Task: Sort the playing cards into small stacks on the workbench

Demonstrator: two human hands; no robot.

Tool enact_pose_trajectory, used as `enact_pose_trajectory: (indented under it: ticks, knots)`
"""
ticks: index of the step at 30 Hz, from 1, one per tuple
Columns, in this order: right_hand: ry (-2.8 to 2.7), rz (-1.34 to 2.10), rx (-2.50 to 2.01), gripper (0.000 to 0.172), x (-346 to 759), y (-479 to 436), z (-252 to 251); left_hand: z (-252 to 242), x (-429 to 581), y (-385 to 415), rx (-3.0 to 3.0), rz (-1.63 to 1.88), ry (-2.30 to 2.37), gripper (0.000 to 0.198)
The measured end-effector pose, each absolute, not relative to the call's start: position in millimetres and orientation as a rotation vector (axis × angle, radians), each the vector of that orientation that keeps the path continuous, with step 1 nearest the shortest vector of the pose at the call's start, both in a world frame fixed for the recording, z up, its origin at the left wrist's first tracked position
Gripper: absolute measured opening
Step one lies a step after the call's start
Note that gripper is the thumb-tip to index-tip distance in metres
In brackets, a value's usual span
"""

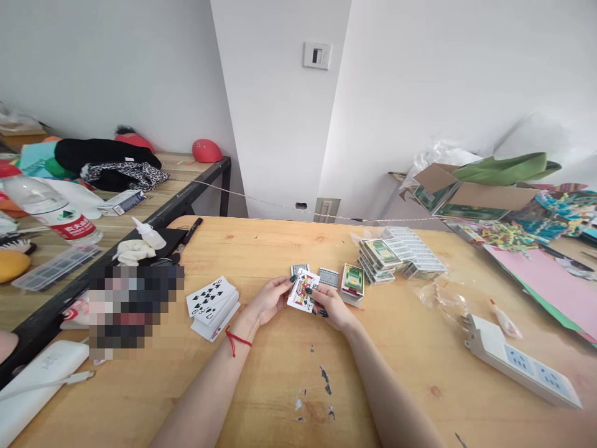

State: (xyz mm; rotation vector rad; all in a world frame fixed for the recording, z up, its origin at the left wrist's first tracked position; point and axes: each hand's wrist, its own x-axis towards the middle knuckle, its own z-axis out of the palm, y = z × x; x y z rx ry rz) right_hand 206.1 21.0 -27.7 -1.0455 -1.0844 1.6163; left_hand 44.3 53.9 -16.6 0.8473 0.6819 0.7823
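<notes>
Both my hands meet over the middle of the wooden table [261,398]. My left hand [269,300] and my right hand [330,306] are closed on a small stack of playing cards [302,291], a jack face up on top. A red string circles my left wrist. To the left lies a face-up pile of cards [212,305] with a nine of spades on top. Just behind my hands sit a small card pile [328,277] and a green card box [353,281].
Stacked green card boxes [380,258] and wrapped packs [417,255] lie at the back right. A white power strip [522,367] rests near the right edge. A blurred patch, a glue bottle [149,233], a water bottle [51,211] and a white power bank [32,389] are on the left.
</notes>
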Motion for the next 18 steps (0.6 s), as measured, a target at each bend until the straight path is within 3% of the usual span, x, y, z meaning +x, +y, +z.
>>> enact_pose_trajectory:
  ticks: [12,18]
  knots:
    - [-1.162,1.583,-1.074,0.030,205.1,26.6,-36.1,-32.5,56.7,50.5,1.359,0.966,1.059,0.023]
    - [-1.344,1.433,-1.147,0.030,208.1,28.6,-35.9,-26.9,51.1,52.1,1.370,0.876,1.011,0.026]
